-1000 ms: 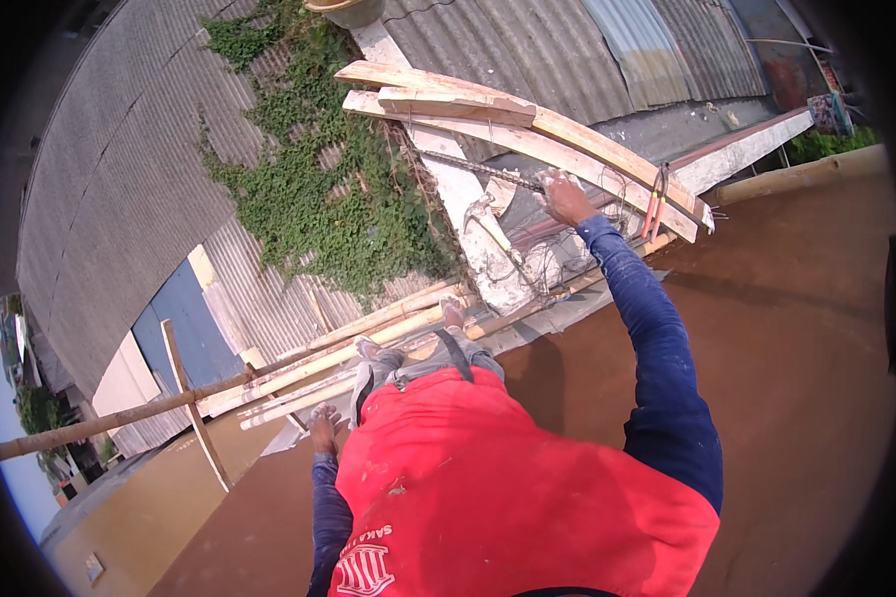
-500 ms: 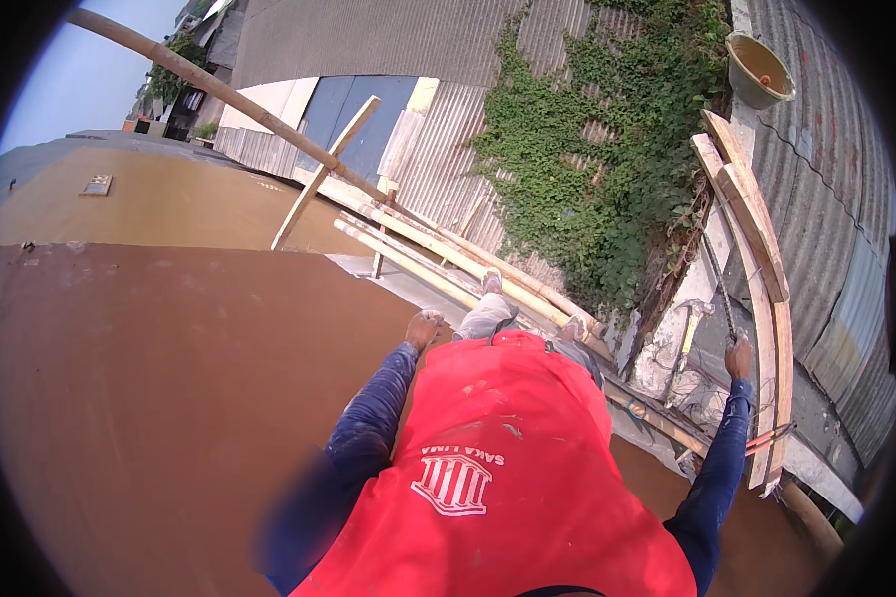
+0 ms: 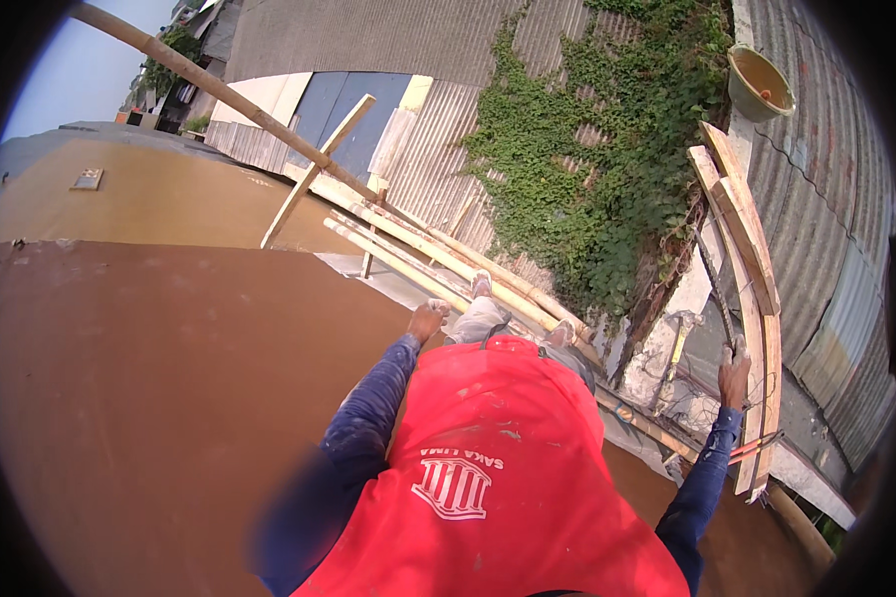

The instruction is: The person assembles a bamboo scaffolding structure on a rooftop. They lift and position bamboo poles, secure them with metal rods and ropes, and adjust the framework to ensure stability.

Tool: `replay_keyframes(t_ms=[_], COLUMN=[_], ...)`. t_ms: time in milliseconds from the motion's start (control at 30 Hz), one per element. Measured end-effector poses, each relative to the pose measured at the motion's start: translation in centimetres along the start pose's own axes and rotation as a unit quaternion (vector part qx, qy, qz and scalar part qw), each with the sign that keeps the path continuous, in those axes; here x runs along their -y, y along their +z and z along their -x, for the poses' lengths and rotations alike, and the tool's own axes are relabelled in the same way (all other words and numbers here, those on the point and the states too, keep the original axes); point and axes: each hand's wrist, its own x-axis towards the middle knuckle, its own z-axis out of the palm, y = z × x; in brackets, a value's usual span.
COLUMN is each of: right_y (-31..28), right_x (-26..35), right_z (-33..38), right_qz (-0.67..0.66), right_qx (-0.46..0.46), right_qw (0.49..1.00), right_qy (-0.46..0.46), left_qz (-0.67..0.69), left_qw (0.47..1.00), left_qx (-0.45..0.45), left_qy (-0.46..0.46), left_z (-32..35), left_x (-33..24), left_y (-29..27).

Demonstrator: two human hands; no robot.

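My right hand (image 3: pixel 734 376) is closed around the lower end of a thin dark rod (image 3: pixel 715 284), at the right beside the planks. The rod slants up and left along the ledge. Long wooden planks (image 3: pixel 755 249) lie just right of it, close to my fingers. A hammer (image 3: pixel 679 343) with a yellowish handle lies on the ledge to the left of this hand. Over the brown wall, next to my grey trouser leg, my left hand (image 3: pixel 428 320) has its fingers curled in. Whether anything is inside them I cannot make out.
Bamboo poles (image 3: pixel 418 261) run below my feet, and a long pole (image 3: pixel 199 75) crosses the upper left. A brown wall (image 3: pixel 189 368) fills the left. Green creepers (image 3: pixel 587 149) cover corrugated sheeting ahead. A basin (image 3: pixel 760 85) rests at the upper right, beside a corrugated roof (image 3: pixel 816 189).
My right hand has come slightly nearer to me, still on the rod. My left hand has shifted a little upward. The whole view has moved slightly.
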Motion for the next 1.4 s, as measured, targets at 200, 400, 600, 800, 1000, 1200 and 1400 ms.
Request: replay_keyframes(t_ms=[200, 400, 600, 800, 1000, 1200, 1400], right_y=[-1.7, -5.0, -5.7, -9.6, -10.5, -10.5, -12.1], right_x=[1.8, 5.2, 0.6, 5.1, 1.4, 0.0, -0.1], right_z=[2.0, 2.3, 3.5, 4.7, 7.3, 7.9, 7.6], right_qz=[-0.05, -0.204, -0.457, -0.604, -0.706, -0.764, -0.826], right_qx=[-0.106, -0.238, -0.317, -0.364, -0.419, -0.437, -0.342], right_qw=[0.993, 0.949, 0.831, 0.709, 0.57, 0.471, 0.448], right_qy=[0.002, 0.04, -0.006, 0.005, 0.035, 0.059, -0.025], left_qz=[0.001, 0.082, 0.079, 0.111, 0.021, -0.006, -0.008], left_qw=[1.0, 0.995, 0.989, 0.988, 0.995, 0.995, 0.997], left_qx=[0.006, 0.038, 0.125, 0.038, 0.096, 0.095, 0.077], left_qy=[-0.006, -0.032, -0.015, -0.101, 0.014, 0.039, 0.03], left_z=[-0.8, -2.2, -2.0, -1.2, -3.7, -4.6, -4.2], left_x=[-0.6, 2.0, 2.5, 2.6, -1.5, -4.2, -1.6], left_y=[-0.2, -1.8, -2.4, -2.3, -0.2, 0.5, -0.2])
